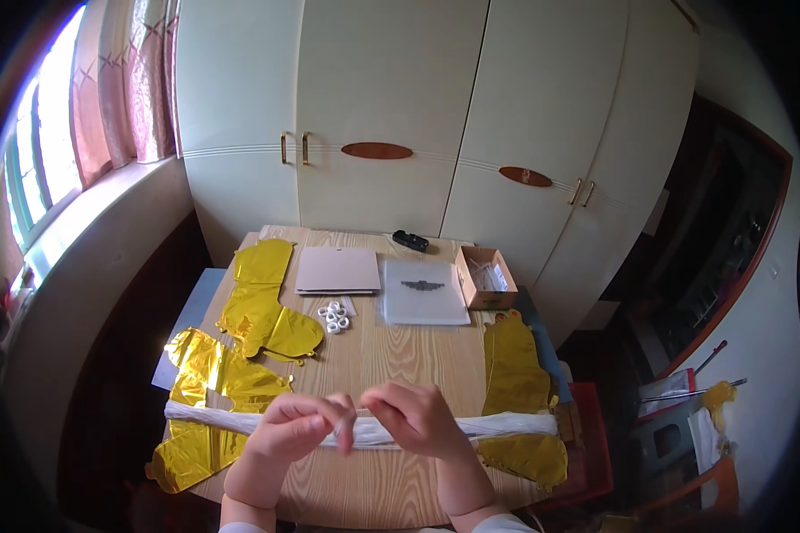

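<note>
White strand bundle (507,425) x1: lies left to right along the worktop (409,364)'s near edge, under and just beyond both hands, ends reaching toward the left and right edges. Left hand (302,428): above bundle left of its middle, fingers bent inward, blurred; can't tell if it pinches a strand. Right hand (415,422): just beside the left, over bundle, thumb and index tips drawn together; can't tell what's between. Hands near each other, seemingly apart.

Counts: gold foil pieces, looks like three, two partly covered by bundle: one (262,271) by far-left corner, one (200,355) at left edge toward near corner, one (516,364) along right edge. White rings (332,327): six or so, overlapping, exact count unclear, right of far-left foil. One beige board stack (338,269) and one clear packet (409,306) toward far edge. One open box (493,300), far-right corner, contents unclear. One black object (410,241), far edge.
</note>
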A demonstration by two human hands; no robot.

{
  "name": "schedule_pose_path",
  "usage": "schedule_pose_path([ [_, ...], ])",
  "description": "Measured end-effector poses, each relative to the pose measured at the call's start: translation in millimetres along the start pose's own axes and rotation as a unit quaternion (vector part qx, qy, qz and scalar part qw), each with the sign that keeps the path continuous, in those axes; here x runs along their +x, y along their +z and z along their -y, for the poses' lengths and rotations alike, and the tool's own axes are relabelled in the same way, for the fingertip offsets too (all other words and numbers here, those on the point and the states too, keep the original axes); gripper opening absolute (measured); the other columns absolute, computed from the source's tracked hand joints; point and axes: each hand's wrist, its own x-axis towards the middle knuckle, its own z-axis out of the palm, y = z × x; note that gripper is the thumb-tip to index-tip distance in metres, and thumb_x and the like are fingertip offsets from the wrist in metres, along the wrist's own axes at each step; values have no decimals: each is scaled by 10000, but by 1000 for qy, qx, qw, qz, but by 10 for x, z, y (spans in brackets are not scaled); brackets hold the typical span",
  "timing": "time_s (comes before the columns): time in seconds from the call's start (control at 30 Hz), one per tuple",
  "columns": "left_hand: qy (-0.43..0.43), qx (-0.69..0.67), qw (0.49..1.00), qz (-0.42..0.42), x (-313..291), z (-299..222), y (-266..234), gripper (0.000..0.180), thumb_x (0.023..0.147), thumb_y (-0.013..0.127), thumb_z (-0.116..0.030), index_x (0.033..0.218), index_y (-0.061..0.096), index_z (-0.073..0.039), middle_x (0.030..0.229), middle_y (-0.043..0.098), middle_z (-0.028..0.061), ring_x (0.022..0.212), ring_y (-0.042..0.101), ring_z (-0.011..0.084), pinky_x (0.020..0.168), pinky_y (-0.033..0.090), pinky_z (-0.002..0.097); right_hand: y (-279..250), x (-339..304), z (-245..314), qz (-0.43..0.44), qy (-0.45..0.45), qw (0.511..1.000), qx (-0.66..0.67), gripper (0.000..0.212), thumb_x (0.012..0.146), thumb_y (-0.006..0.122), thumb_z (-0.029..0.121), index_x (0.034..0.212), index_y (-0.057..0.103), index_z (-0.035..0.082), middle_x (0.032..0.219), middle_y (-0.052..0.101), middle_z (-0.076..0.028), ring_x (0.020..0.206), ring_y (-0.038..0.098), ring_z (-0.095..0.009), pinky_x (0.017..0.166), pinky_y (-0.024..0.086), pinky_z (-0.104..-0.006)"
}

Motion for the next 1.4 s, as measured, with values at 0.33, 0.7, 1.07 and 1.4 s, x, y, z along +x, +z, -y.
schedule_pose_path([
  [0.33,-18,442,896,-37,219,126,-334,122,803,559,-48,869,647,3,757,618,58,727,513,162,716,394,299,-162,31,-330,-10,31,999,8,62,831,620,112,826,620,50,640,589,-89,532,570,-221,493,435,-287],
  [0.7,79,698,704,-107,289,256,-358,252,673,574,37,897,640,-60,869,660,44,767,502,244,823,377,325,45,83,-475,30,61,993,97,137,848,607,147,786,609,25,613,582,-94,516,571,-206,490,435,-292],
  [1.07,61,542,820,-174,337,349,-541,134,838,551,-72,821,624,39,872,627,62,817,515,158,864,386,341,96,101,-554,104,53,985,128,122,869,580,115,828,616,6,619,585,-79,524,544,-162,493,416,-273],
  [1.4,41,488,859,-150,310,336,-622,164,862,537,-99,910,643,18,936,622,68,748,521,153,770,433,328,249,46,-670,60,85,987,126,139,888,561,152,856,626,33,629,585,-49,536,539,-130,489,408,-258],
])
